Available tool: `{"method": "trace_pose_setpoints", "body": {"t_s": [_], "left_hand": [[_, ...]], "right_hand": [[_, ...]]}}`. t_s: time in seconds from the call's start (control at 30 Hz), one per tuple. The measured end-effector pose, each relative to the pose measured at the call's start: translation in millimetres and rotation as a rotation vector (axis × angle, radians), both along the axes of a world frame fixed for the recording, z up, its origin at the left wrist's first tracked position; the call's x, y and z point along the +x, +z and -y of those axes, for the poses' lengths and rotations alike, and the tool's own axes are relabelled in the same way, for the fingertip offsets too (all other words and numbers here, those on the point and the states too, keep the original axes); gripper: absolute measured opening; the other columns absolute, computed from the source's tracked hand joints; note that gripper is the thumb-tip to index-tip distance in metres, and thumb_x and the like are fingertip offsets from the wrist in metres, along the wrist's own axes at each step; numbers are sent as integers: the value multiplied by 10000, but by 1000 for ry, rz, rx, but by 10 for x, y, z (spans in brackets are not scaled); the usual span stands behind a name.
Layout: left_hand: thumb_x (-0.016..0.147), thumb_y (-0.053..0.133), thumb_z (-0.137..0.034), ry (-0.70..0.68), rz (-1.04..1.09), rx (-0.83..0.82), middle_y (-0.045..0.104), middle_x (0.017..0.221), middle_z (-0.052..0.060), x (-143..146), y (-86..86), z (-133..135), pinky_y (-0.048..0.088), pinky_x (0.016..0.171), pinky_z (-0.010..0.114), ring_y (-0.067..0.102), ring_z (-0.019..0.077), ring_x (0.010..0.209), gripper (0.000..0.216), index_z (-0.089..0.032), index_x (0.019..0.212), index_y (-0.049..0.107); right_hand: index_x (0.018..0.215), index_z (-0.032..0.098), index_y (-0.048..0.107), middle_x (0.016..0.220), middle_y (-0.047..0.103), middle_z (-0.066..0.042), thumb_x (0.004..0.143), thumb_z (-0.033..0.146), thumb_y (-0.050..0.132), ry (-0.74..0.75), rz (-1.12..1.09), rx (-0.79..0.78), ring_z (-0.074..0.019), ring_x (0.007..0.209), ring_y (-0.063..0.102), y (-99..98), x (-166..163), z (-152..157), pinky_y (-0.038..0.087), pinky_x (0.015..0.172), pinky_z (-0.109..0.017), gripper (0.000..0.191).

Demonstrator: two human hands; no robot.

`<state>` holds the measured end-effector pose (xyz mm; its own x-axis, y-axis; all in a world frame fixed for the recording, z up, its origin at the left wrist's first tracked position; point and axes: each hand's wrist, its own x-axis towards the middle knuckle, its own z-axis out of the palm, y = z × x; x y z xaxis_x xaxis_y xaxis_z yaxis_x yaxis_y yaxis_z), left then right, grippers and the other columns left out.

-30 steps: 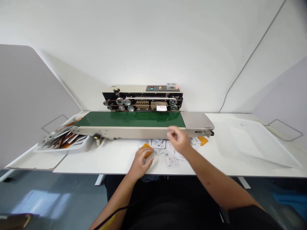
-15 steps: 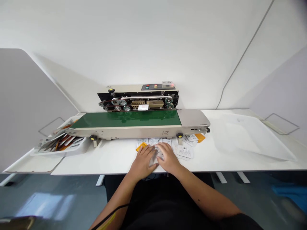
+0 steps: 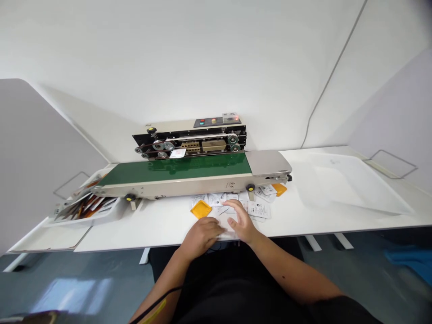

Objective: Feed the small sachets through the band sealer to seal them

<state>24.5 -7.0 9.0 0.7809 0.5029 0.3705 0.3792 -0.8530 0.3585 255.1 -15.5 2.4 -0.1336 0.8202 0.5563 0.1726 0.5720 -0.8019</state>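
At the front of the table, my left hand (image 3: 201, 235) has its fingers bent together at the near edge of a pale sachet (image 3: 227, 220). The sachet lies between my two hands, and part of it is hidden under my fingers. My right hand (image 3: 243, 223) rests at its right side, thumb and fingers apart. An orange sachet (image 3: 201, 209) lies just beyond my left hand. Several white printed sachets (image 3: 259, 209) are scattered behind and to the right of my right hand, some tucked beneath the conveyor.
A band sealer (image 3: 189, 139) with a green conveyor belt (image 3: 182, 170) stands behind my hands; one white sachet (image 3: 177, 153) is in it. On the left, a white bin (image 3: 111, 211) holds many packets. A white tray (image 3: 357, 198) sits on the right.
My left hand has drawn back toward me, uncovering the orange sachet, and its fingers have curled. My right fingers have lifted and spread. The sachet in the sealer has moved left.
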Motion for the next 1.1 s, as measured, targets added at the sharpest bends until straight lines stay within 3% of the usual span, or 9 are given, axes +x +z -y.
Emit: {"method": "trace_pose_setpoints", "body": {"t_s": [0.1,0.2,0.33,0.43,0.67,0.77,0.9,1.0,1.1], "left_hand": [[1009,602,-336,258,170,-88,758,890,72,-92,-103,-5,550,790,335,691,224,828,249,-230,1172,756],[959,678,-427,414,280,-252,680,746,5,-152,-184,-1,503,629,262,611,166,639,389,-217,1287,693],[962,662,-456,399,345,-466,584,654,-40,-158,-218,6,443,569,231,540,134,573,381,-196,1239,672],[954,664,-469,413,413,-549,571,636,-42,-143,-212,7,427,555,231,540,135,568,368,-188,1192,650],[918,701,-464,450,498,-605,505,568,-89,-114,-190,37,335,491,210,460,104,474,330,-207,1084,577],[928,689,-472,415,473,-624,551,610,-69,-112,-183,48,372,527,226,512,118,519,324,-208,1072,567],[963,661,-436,322,530,-578,692,807,9,-120,-169,30,482,724,299,653,177,753,402,-209,1256,506],[994,623,-429,278,574,-554,721,885,49,-126,-156,9,487,764,329,667,198,813,451,-206,1347,453],[1003,613,-422,271,577,-532,718,886,49,-125,-140,6,477,747,328,659,198,802,435,-208,1349,460]], "right_hand": [[1283,242,658,1229,665,-126,979,563,560,89,93,24,-290,1202,607,11,-21,29,493,1065,-481,454],[1255,256,695,1126,730,-87,998,411,579,140,162,-37,-242,1057,677,-12,-66,54,542,963,-420,322],[1149,244,747,1078,767,-65,947,367,644,33,146,-203,-202,865,701,-50,-99,40,563,803,-343,258],[1062,219,770,883,757,-42,902,382,683,-59,116,-282,-165,665,630,-79,-96,14,527,672,-303,244],[1072,212,755,766,686,-10,910,384,664,-29,182,-353,-159,665,607,-61,-49,-15,470,650,-276,253],[981,210,745,733,675,9,903,347,672,161,411,-414,-146,656,588,183,87,-61,416,622,-256,173],[887,199,727,698,680,11,886,334,698,385,596,-500,-130,607,566,773,470,-253,385,574,-243,138],[986,196,721,782,727,-27,914,413,680,253,366,-587,-122,589,574,1207,827,-584,407,531,-231,232],[1011,177,696,759,705,-27,847,353,753,-81,-87,-471,-87,558,538,1455,1130,-1069,411,507,-194,247]]}}
